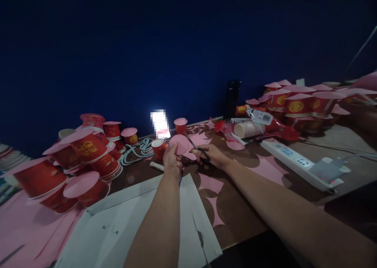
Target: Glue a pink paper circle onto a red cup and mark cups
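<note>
My left hand (pixel 171 161) is closed on a round pink paper disc (pixel 180 143), holding it up over the brown table (pixel 247 158). My right hand (pixel 211 155) grips black-handled scissors (pixel 196 148), whose blades point up-left to the disc's right edge. A single red paper cup (pixel 158 148) stands just left of my left hand, and a white glue stick (pixel 156 166) lies on the table below it.
Piles of red cups with pink paper lids lie at left (pixel 85 148) and back right (pixel 297 103). A white power strip (pixel 303 164) sits at right, a sleeve of cups (pixel 250 128) behind it. Pink paper scraps (pixel 210 183), white sheets (pixel 132 217), a lit phone (pixel 160 123) and a cable coil (pixel 138 149) surround my hands.
</note>
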`<state>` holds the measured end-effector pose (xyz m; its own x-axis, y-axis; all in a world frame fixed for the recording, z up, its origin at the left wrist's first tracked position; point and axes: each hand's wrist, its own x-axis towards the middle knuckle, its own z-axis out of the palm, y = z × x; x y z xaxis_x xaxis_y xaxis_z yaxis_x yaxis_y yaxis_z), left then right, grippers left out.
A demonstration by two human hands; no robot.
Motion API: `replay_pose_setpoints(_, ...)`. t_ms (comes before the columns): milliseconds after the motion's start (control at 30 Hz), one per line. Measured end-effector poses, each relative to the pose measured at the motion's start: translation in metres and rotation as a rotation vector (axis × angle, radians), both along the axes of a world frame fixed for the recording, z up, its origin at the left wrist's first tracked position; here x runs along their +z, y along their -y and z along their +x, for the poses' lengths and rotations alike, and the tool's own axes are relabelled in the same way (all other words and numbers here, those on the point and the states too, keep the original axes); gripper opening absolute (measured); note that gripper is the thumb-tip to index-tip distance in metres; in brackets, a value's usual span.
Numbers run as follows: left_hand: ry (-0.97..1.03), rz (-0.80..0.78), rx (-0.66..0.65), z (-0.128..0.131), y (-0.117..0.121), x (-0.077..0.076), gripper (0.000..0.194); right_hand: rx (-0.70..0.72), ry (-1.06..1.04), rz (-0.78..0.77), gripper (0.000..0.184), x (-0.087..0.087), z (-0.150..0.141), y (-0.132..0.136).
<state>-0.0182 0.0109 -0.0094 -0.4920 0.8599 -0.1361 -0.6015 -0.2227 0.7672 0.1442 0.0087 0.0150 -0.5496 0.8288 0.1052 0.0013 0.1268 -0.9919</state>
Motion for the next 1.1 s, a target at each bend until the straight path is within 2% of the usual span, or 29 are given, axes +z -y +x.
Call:
replay_pose_setpoints(200, 0.037, 0.004, 0.013, 0.002, 0.004, 0.007, 0.028, 0.012, 0.039, 0.0, 0.043, 0.0, 0.0, 0.001)
replay_pose_setpoints(333, 0.058, -0.046, 0.051, 0.005, 0.009, 0.017, 0.027, 0.011, 0.038, -0.002, 0.042, 0.002, 0.0, 0.002)
replay_pose_setpoints(500, 0.09, -0.094, 0.037, 0.007, 0.013, 0.024, 0.023, 0.018, 0.065, 0.011, 0.045, 0.002, 0.0, 0.002)
replay_pose_setpoints(767, 0.076, -0.145, 0.039, 0.008, 0.013, 0.026, 0.023, 0.015, 0.092, 0.004, 0.049, 0.0, -0.001, 0.002)
replay_pose_setpoints(900, 0.059, -0.114, 0.008, 0.01, 0.016, 0.027, 0.023, 0.015, 0.078, -0.009, 0.049, -0.001, -0.001, 0.002)
replay_pose_setpoints(1100, 0.026, -0.113, 0.005, 0.008, 0.01, 0.018, 0.031, -0.004, 0.104, -0.033, 0.049, -0.003, -0.001, 0.0)
